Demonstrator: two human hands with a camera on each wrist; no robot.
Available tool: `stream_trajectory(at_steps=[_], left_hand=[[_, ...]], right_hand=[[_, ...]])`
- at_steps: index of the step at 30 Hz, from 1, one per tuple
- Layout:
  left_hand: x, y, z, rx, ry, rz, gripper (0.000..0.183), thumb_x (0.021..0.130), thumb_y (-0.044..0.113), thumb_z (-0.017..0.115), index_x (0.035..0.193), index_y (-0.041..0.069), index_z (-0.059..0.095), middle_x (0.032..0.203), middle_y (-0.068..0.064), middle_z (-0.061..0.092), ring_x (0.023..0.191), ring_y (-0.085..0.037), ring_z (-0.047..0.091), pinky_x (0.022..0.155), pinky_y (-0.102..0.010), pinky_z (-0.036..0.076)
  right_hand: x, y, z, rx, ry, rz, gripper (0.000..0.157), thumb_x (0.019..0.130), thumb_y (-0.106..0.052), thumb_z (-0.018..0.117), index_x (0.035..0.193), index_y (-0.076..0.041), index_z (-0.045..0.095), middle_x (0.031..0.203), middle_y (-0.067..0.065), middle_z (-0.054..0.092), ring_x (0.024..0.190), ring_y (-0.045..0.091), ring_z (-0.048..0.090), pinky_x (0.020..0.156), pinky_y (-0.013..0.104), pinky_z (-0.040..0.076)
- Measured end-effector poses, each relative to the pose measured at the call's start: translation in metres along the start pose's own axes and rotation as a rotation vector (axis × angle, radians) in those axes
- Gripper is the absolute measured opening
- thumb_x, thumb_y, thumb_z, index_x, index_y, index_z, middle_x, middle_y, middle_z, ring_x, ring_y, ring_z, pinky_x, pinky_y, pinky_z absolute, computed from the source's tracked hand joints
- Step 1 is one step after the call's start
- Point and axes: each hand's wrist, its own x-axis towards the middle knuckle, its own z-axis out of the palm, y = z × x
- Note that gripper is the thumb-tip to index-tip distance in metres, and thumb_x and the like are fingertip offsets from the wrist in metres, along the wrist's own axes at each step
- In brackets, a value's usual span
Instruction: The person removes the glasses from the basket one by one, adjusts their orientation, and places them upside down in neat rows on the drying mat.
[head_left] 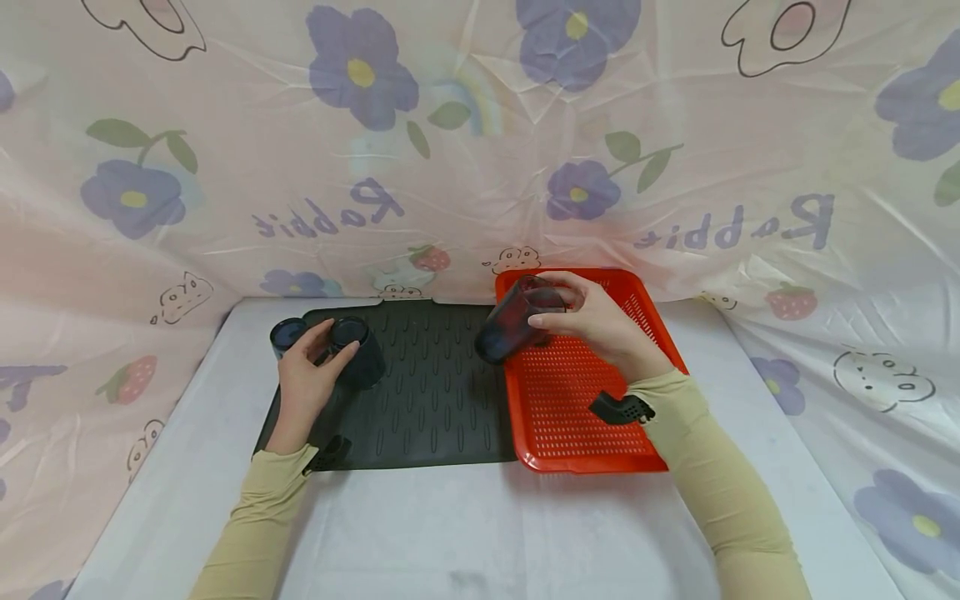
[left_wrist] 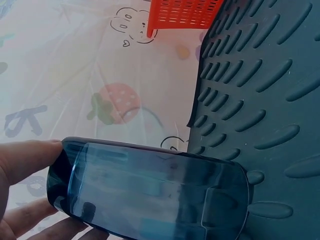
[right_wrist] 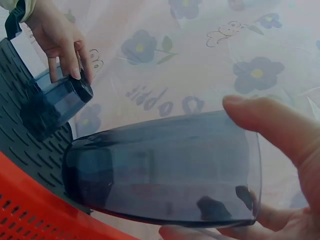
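Observation:
Near the left end of the dark ribbed mat (head_left: pixel 442 383), my left hand (head_left: pixel 309 375) holds a dark blue see-through glass (head_left: pixel 363 358) by its base, thumb and fingers on opposite sides. This glass is upside down, rim toward the mat; the left wrist view shows its clear wall (left_wrist: pixel 150 190) close up. A second upturned glass (head_left: pixel 287 332) stands just left of it. My right hand (head_left: pixel 603 325) grips another tinted glass (head_left: pixel 506 329) near its rim. That one is tilted, its thick base (right_wrist: pixel 87 172) pointing down and left, over the basket's left edge.
A red perforated plastic basket (head_left: pixel 577 425) adjoins the mat's right side. Both lie on a white-covered table (head_left: pixel 420 533). A patterned curtain (head_left: pixel 480 167) closes off the back and both sides.

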Motion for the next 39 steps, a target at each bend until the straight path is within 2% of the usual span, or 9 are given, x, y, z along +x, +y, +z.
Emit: stream_trajectory(at_steps=[5,9,17,20,21,25,31,35,39], left_hand=[[-0.002,-0.001,-0.001,-0.001,0.024,0.022,0.05,0.084,0.015,0.075,0.13,0.004,0.058,0.124,-0.015,0.06,0.113,-0.03,0.058,0.092,-0.047,0.048],[-0.005,0.0,-0.003,0.006,0.037,0.028,0.048,0.084,0.014,0.076,0.128,0.005,0.06,0.119,-0.014,0.063,0.111,-0.027,0.059,0.093,-0.045,0.048],[-0.01,0.006,-0.007,0.0,0.035,0.02,0.047,0.086,0.017,0.074,0.129,0.005,0.059,0.123,-0.012,0.062,0.111,-0.026,0.06,0.092,-0.045,0.049],[-0.011,0.01,-0.009,-0.019,0.038,0.038,0.045,0.087,0.017,0.073,0.129,0.006,0.059,0.121,-0.012,0.063,0.109,-0.026,0.061,0.093,-0.041,0.049],[-0.013,0.018,-0.011,-0.03,0.035,0.037,0.044,0.087,0.015,0.072,0.128,0.004,0.059,0.12,-0.014,0.063,0.109,-0.027,0.061,0.093,-0.042,0.049],[-0.016,0.028,-0.013,-0.071,0.019,0.032,0.043,0.088,0.015,0.071,0.128,0.007,0.06,0.119,-0.012,0.064,0.11,-0.025,0.06,0.092,-0.032,0.05],[-0.019,0.039,-0.014,-0.164,-0.034,0.039,0.042,0.091,0.015,0.068,0.131,0.006,0.058,0.122,-0.013,0.062,0.106,-0.015,0.061,0.087,-0.019,0.049],[-0.021,0.051,-0.011,-0.3,-0.129,0.015,0.045,0.093,0.014,0.064,0.135,0.002,0.053,0.127,-0.019,0.057,0.102,-0.008,0.062,0.085,-0.019,0.051],[-0.018,0.059,-0.005,-0.388,-0.202,-0.011,0.046,0.094,0.016,0.063,0.136,0.003,0.051,0.13,-0.021,0.054,0.107,-0.014,0.062,0.086,-0.025,0.052]], right_hand=[[0.004,0.004,0.008,0.028,0.021,0.009,0.061,0.086,-0.003,0.07,0.139,-0.003,0.041,0.117,0.017,0.062,0.09,0.025,0.067,0.078,0.036,0.056],[0.008,0.009,0.014,0.094,0.055,0.031,0.056,0.088,0.0,0.066,0.138,-0.003,0.041,0.118,0.015,0.061,0.09,0.023,0.066,0.079,0.036,0.056],[0.014,0.015,0.024,0.218,0.094,0.076,0.055,0.09,0.0,0.063,0.139,-0.005,0.039,0.114,0.012,0.058,0.089,0.021,0.065,0.08,0.037,0.055],[0.016,0.016,0.027,0.244,0.092,0.077,0.056,0.091,0.001,0.061,0.141,-0.001,0.036,0.111,0.011,0.059,0.087,0.02,0.065,0.078,0.037,0.055],[0.016,0.017,0.028,0.247,0.091,0.078,0.056,0.091,0.0,0.06,0.141,0.0,0.034,0.112,0.011,0.058,0.087,0.02,0.065,0.078,0.037,0.055],[0.019,0.019,0.031,0.252,0.099,0.091,0.056,0.092,-0.001,0.06,0.141,0.001,0.034,0.113,0.011,0.058,0.084,0.021,0.065,0.078,0.037,0.056],[0.02,0.021,0.035,0.272,0.104,0.112,0.054,0.091,-0.004,0.062,0.14,-0.002,0.037,0.114,0.013,0.057,0.086,0.024,0.066,0.083,0.042,0.055],[0.02,0.022,0.036,0.278,0.102,0.12,0.056,0.092,-0.005,0.062,0.141,-0.002,0.036,0.115,0.013,0.057,0.087,0.024,0.066,0.085,0.044,0.053],[0.019,0.022,0.036,0.281,0.1,0.119,0.058,0.092,-0.006,0.061,0.143,-0.001,0.034,0.115,0.013,0.056,0.086,0.023,0.065,0.086,0.044,0.053]])
